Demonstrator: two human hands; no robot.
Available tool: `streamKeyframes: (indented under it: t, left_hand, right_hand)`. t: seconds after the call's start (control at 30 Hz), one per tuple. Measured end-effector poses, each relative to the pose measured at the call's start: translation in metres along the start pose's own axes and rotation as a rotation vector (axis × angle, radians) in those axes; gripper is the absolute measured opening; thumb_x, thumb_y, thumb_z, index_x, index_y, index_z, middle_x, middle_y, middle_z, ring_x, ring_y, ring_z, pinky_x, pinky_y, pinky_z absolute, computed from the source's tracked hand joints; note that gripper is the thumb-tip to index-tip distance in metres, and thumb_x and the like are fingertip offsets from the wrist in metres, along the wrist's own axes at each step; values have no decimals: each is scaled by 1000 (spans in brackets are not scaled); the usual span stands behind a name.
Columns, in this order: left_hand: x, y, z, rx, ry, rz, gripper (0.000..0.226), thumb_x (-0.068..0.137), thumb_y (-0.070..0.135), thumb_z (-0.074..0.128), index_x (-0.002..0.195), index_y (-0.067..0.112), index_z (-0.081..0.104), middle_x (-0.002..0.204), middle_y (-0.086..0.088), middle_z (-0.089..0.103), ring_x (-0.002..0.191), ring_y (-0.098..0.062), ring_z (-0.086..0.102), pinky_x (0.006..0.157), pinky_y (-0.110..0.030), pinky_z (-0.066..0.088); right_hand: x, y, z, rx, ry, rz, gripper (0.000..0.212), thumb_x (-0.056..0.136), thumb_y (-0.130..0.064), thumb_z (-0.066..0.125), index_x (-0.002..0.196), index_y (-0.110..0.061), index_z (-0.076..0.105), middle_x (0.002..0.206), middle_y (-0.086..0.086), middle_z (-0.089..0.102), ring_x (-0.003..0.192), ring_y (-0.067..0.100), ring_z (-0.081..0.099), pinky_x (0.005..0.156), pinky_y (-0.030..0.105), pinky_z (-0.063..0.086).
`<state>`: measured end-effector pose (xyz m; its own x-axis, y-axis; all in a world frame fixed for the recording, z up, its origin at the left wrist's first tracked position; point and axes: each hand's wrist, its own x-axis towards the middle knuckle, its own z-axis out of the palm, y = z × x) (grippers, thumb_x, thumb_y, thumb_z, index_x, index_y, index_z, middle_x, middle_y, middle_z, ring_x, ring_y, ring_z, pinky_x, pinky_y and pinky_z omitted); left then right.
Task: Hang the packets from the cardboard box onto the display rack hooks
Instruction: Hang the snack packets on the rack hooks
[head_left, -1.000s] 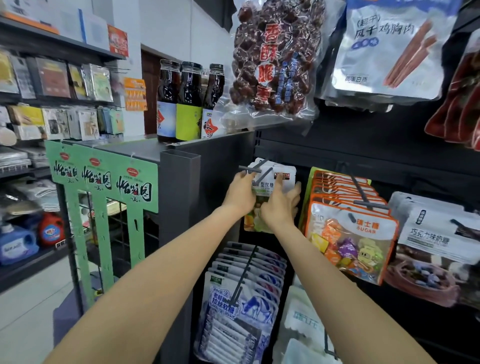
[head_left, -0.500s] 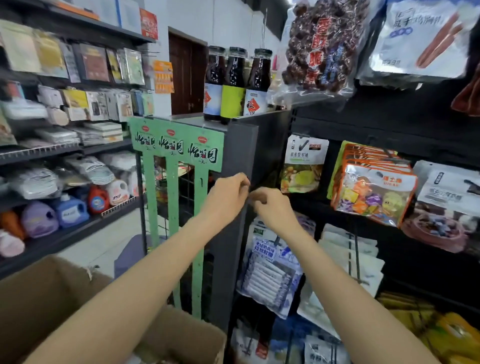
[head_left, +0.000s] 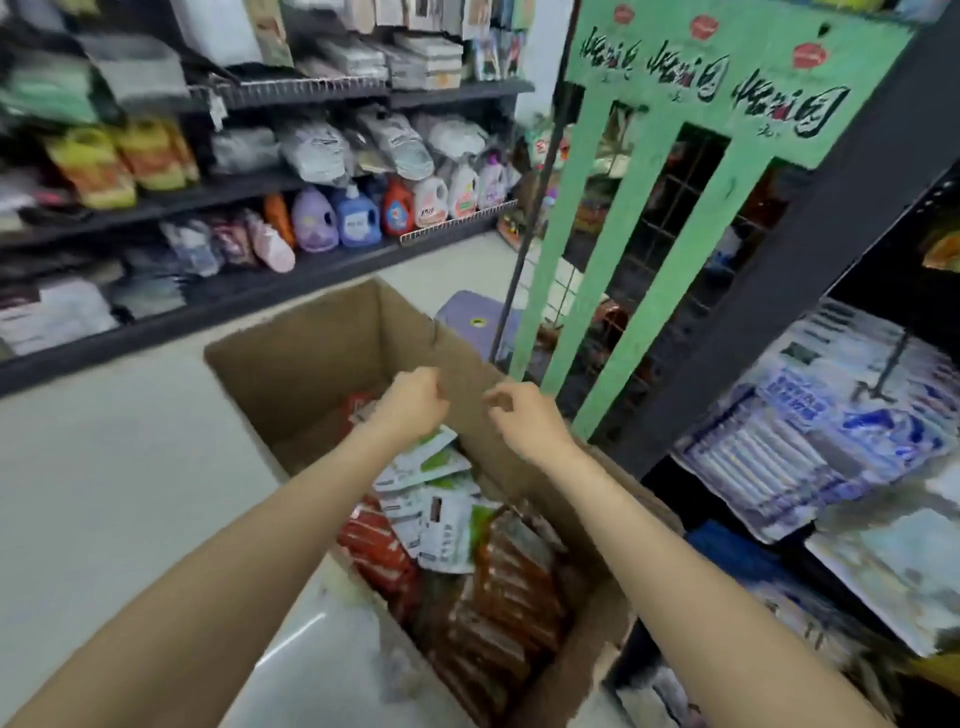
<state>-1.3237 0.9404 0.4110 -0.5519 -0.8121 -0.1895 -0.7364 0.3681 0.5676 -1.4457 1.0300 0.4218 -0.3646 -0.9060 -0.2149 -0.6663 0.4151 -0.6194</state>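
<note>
Packets in white-green and red-brown foil (head_left: 441, 525) lie heaped inside the open brown cardboard box (head_left: 311, 358) on the floor. Above them hover the left hand (head_left: 413, 402) and right hand (head_left: 524, 415), both loosely curled, holding nothing. Blue-white hanging packets (head_left: 810, 441) fill the black display rack (head_left: 789, 270) to the right.

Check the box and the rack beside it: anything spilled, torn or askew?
Nothing spilled or torn that shows. The packets lie jumbled at all angles inside the cardboard box. The left hand and right hand hover over it, holding nothing. The frame is blurred, so fine damage cannot be ruled out.
</note>
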Motion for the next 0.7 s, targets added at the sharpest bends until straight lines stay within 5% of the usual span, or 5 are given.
streamKeyframes:
  t: [0.13, 0.2, 0.3, 0.5, 0.7]
  left_hand:
    - [31, -58, 28, 25, -124, -193, 29, 94, 15, 50, 66, 20, 42, 76, -3, 49, 90, -19, 52, 80, -33, 44]
    - [48, -79, 41, 19, -193, -278, 24, 98, 20, 44, 77, 14, 53, 83, -7, 55, 103, -24, 55, 82, -32, 41]
    - [75, -108, 64, -94, -232, -416, 41, 99, 25, 44, 132, 1, 49, 134, -14, 51, 127, -29, 46, 99, -31, 38]
    - [105, -136, 88, -371, 8, -774, 42, 93, 17, 53, 131, 0, 46, 131, -21, 53, 121, -34, 51, 97, -33, 42]
    - [122, -159, 96, -612, 181, -937, 42, 87, 21, 65, 121, 2, 51, 121, -18, 60, 108, -35, 60, 93, -42, 51]
  right_hand:
    - [52, 22, 59, -38, -133, 46, 38, 97, -14, 47, 135, -12, 50, 137, 7, 53, 122, 26, 52, 96, 35, 45]
    - [77, 34, 86, -48, -204, 47, 43, 97, -18, 49, 140, -11, 44, 139, 9, 50, 126, 29, 48, 98, 37, 43]
    - [109, 50, 123, -83, -345, 56, 57, 95, -24, 52, 147, -13, 31, 149, 11, 33, 137, 31, 31, 107, 36, 32]
    - [149, 57, 163, -169, -438, 14, 80, 92, -38, 56, 152, -16, 9, 159, 12, 3, 146, 29, 5, 117, 36, 12]
    - [159, 59, 185, -194, -457, 33, 95, 84, -55, 59, 152, -19, 4, 158, 13, 0, 146, 31, 3, 116, 44, 13]
